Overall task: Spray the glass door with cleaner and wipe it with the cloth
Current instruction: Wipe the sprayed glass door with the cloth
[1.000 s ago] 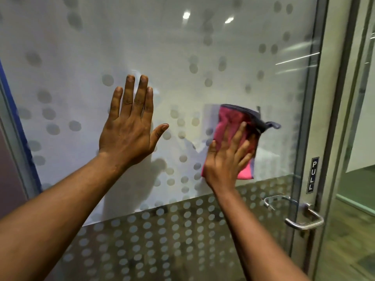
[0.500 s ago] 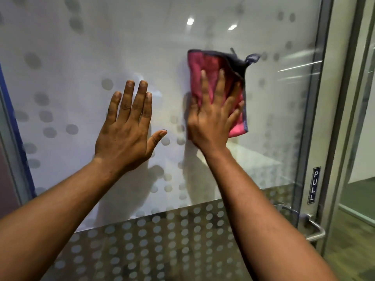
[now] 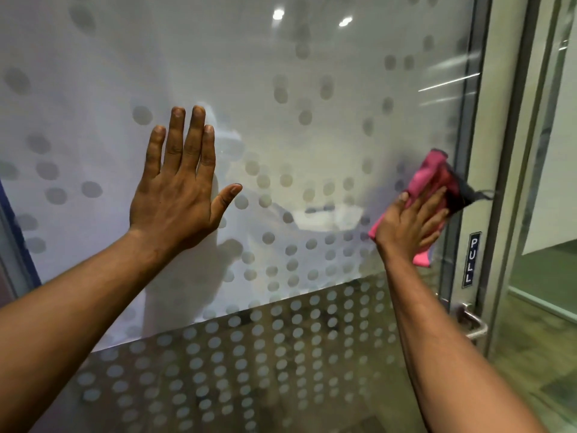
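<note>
- Here we brace our left hand (image 3: 179, 195) flat on the glass door (image 3: 296, 126), fingers straight and close together, thumb spread; we judge this steadies the panel against the wiping push.
- Our right hand (image 3: 412, 226) presses the pink cloth (image 3: 432, 179) against the glass with fingers straight and slightly fanned, close to the door's right edge, above the handle (image 3: 473, 323).
- Beside that edge, the frame carries a PULL sign (image 3: 471, 259).
- No spray bottle or other container shows, so we cannot speak of contents.
</note>
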### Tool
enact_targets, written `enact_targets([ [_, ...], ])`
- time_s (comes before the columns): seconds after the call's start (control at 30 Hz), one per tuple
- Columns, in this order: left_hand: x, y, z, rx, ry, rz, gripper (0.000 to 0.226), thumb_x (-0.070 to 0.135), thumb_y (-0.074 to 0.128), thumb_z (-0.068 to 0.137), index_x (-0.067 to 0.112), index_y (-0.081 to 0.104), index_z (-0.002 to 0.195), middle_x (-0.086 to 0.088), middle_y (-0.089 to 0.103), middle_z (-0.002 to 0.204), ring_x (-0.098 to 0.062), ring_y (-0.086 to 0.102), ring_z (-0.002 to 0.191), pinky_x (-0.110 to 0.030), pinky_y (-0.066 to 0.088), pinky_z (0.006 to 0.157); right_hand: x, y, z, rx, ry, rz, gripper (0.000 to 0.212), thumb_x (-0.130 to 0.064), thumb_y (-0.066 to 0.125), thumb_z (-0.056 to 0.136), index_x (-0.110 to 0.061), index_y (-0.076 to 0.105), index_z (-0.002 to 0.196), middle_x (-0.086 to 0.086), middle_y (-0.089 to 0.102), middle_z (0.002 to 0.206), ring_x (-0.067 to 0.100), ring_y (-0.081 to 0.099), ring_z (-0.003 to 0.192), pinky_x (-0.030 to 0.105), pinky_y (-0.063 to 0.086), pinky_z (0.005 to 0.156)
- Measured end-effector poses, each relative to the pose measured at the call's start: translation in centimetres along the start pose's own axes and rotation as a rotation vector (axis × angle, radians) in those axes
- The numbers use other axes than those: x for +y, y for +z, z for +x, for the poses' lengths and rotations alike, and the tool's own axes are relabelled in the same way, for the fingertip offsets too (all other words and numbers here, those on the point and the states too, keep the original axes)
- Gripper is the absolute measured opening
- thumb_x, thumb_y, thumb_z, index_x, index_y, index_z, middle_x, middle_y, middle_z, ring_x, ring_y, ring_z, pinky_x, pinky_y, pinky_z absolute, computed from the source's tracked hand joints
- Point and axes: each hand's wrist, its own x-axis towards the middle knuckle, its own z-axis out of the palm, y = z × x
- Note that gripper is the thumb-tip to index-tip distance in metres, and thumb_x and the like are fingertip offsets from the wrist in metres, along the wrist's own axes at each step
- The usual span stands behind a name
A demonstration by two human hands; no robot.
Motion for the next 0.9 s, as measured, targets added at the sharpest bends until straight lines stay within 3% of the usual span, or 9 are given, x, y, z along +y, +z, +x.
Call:
enact_targets([
  [0.1,-0.2,0.1,-0.1,-0.001,-0.003,-0.009,0.087,0.064,0.012,0.103,0.0,0.001,0.161,-0.021,-0.006,0.169,-0.039,-0.006,0.157,-0.052,-0.002,0.127,2.8,0.3,-2.5,-0.005,0.118,0.031,0.08,-0.061,0.013,0.091,-0.023,-0.002,0.16,0.002,0.001,0.169,0.028,0.0,0.155,0.055,0.005,0.123],
  [0.23,0.0,-0.1,-0.1,-0.016,-0.006,-0.034,0.087,0.064,0.012,0.103,0.0,0.001,0.161,-0.022,-0.005,0.169,-0.04,-0.004,0.157,-0.054,0.001,0.127,3.8,1.4,-8.3,0.008,0.137,0.014,0.082,-0.06,0.009,0.09,-0.017,0.005,0.16,0.004,0.008,0.168,0.033,0.007,0.154,0.058,0.011,0.121],
  [0.37,-0.1,-0.5,-0.2,-0.014,-0.017,-0.067,0.087,0.065,0.014,0.103,0.001,0.0,0.161,-0.022,-0.004,0.169,-0.039,-0.003,0.157,-0.055,0.003,0.127,2.1,3.1,-17.1,-0.045,-0.078,-0.059,0.07,-0.054,0.009,0.1,-0.018,0.02,0.158,0.009,0.016,0.167,0.041,0.017,0.151,0.061,0.015,0.119],
  [0.5,-0.1,-1.2,-1.0,-0.025,0.06,-0.049,0.089,0.067,0.015,0.102,0.003,0.0,0.161,-0.021,-0.002,0.169,-0.039,-0.001,0.157,-0.058,0.001,0.124,-1.3,4.3,-21.8,-0.138,-0.375,-0.057,0.061,-0.058,0.006,0.1,-0.039,-0.006,0.157,0.003,0.0,0.169,0.045,0.014,0.149,0.066,0.009,0.115],
  [0.7,1.3,-1.2,-4.0,-0.03,0.188,-0.064,0.088,0.066,0.014,0.103,0.001,-0.002,0.161,-0.022,-0.002,0.169,-0.039,-0.001,0.157,-0.054,-0.004,0.124,-4.2,3.4,-19.6,-0.164,-0.543,-0.092,0.06,-0.058,0.014,0.1,-0.046,-0.009,0.154,0.003,-0.002,0.169,0.044,0.011,0.15,0.069,0.01,0.114],
  [0.83,1.9,-1.0,-6.5,-0.034,0.239,-0.088,0.087,0.064,0.015,0.104,-0.001,0.001,0.161,-0.023,0.002,0.168,-0.04,0.002,0.156,-0.052,-0.003,0.125,-3.7,3.1,-16.9,-0.002,-0.406,-0.096,0.06,-0.051,0.029,0.1,-0.047,-0.006,0.149,0.006,0.018,0.167,0.042,0.023,0.149,0.066,0.018,0.115],
  [0.9,1.9,-0.7,-8.0,-0.061,0.28,-0.089,0.086,0.063,0.015,0.105,-0.001,0.001,0.161,-0.023,0.0,0.169,-0.039,0.001,0.157,-0.051,-0.005,0.125,-2.6,3.2,-17.1,0.078,-0.242,-0.018,0.063,-0.048,0.032,0.098,-0.033,0.011,0.156,0.012,0.029,0.162,0.045,0.03,0.145,0.068,0.024,0.113],
])
